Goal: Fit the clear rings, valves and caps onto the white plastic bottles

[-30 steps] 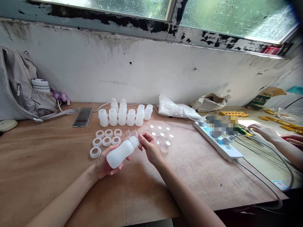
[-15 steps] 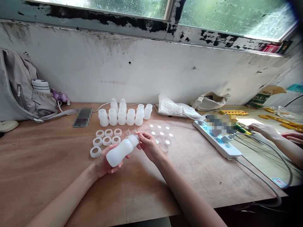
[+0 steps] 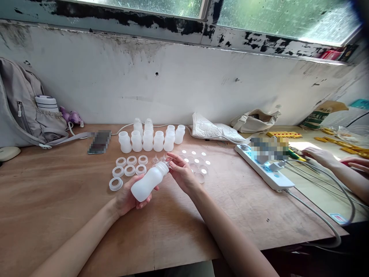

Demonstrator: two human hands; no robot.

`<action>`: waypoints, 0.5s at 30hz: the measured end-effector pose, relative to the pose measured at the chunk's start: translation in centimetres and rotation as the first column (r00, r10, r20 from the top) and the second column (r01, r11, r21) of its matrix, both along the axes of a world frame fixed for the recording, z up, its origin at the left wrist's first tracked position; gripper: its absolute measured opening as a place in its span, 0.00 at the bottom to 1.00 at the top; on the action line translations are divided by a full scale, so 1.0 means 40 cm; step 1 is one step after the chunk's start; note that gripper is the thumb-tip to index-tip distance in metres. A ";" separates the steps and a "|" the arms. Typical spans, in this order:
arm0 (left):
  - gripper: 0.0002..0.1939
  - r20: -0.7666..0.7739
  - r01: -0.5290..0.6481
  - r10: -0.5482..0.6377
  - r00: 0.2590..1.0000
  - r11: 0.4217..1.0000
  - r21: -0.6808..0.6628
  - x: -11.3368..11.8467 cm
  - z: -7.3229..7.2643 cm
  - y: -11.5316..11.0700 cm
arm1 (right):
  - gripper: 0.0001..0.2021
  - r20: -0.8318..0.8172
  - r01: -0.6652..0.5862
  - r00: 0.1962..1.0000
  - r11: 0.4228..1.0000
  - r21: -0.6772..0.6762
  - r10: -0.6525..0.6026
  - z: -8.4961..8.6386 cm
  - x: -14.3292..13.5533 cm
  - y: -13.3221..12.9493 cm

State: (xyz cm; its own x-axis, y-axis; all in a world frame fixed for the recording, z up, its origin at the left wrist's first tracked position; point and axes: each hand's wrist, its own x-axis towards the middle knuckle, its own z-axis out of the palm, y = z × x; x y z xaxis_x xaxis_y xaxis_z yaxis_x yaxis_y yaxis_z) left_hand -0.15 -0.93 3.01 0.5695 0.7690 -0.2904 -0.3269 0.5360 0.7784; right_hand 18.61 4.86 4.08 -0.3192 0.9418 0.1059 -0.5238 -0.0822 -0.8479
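While gripping the frosted baby bottle point(image 3: 147, 184) around its body with the left hand point(image 3: 131, 195), pinches the clear tip point(image 3: 167, 164) at its neck with the right hand point(image 3: 181, 173), hiding part of it. Holds the bottle tilted above the wooden table point(image 3: 250, 207), neck pointing away and to the right. Has little open room past the neck, with clear nipples point(image 3: 155, 159) just behind and white-centred clear discs point(image 3: 201, 179) beside the right hand. Beyond those, faces upright frosted bottles point(image 3: 148, 141) near the wall point(image 3: 115, 84); at left, ring collars point(image 3: 115, 184) near the left hand. Finds bare wood farther left, and also between the right forearm and the power strip point(image 3: 268, 173). Crosses the table's front edge with both forearms.
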 end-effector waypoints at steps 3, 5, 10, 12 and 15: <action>0.29 -0.006 -0.005 0.005 1.000 1.000 0.010 -0.001 -0.002 0.000 | 0.15 -0.030 0.005 1.000 1.000 -0.015 -0.005 -0.001 0.001 0.002; 0.29 -0.009 -0.003 0.003 1.000 1.000 0.010 0.000 -0.002 0.000 | 0.15 -0.041 0.003 0.999 0.999 -0.039 -0.005 0.000 0.002 0.002; 0.28 -0.029 0.003 -0.003 1.000 1.000 -0.003 0.004 0.005 -0.002 | 0.15 -0.053 -0.034 0.998 0.993 -0.109 0.029 0.009 0.007 -0.003; 0.28 -0.036 0.002 -0.002 0.999 1.000 -0.008 0.006 0.007 -0.003 | 0.14 -0.064 -0.043 0.997 0.991 -0.124 0.036 0.011 0.006 -0.005; 0.28 -0.039 -0.001 0.000 0.999 1.000 -0.009 0.008 0.006 -0.005 | 0.07 -0.049 -0.010 0.999 0.992 -0.127 0.003 0.006 0.000 -0.005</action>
State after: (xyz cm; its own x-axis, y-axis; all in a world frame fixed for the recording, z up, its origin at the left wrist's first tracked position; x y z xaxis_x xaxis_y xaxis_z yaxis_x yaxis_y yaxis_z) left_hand 0.18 -1.12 3.26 0.5572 0.7664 -0.3196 -0.2962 0.5430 0.7858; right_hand 18.60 4.65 4.32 -0.3228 0.9465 0.0006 -0.5632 -0.1916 -0.8038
